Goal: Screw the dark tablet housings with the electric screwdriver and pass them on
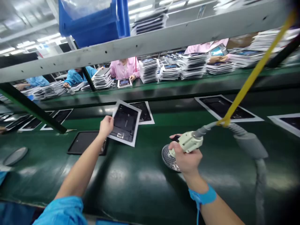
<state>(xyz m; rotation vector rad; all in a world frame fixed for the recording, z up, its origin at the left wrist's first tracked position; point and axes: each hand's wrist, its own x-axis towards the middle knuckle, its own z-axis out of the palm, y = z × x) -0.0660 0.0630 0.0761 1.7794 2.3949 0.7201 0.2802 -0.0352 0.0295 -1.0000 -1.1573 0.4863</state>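
Observation:
My left hand [106,125] is closed on the left edge of a white-bordered sheet with a black tablet-like panel [126,120] on it, tilted up over the green bench. Behind it lies another such white-framed panel [146,113]. Below my left forearm, partly hidden by it, sits a black rectangular tray [82,142]. My right hand [187,157] is wrapped round the cream handle of a corded handheld tool [191,142]; its round perforated metal disc [169,158] faces the bench. A blue band [203,195] circles my right wrist.
A yellow strap [255,72] holds the tool's grey cable [252,147]. More panels [225,107] lie along the back. A grey shelf rail [140,45] carries a blue bin [93,25]. Across, co-workers [124,68] sit among stacked panels [150,70]. A grey disc [16,156] lies left.

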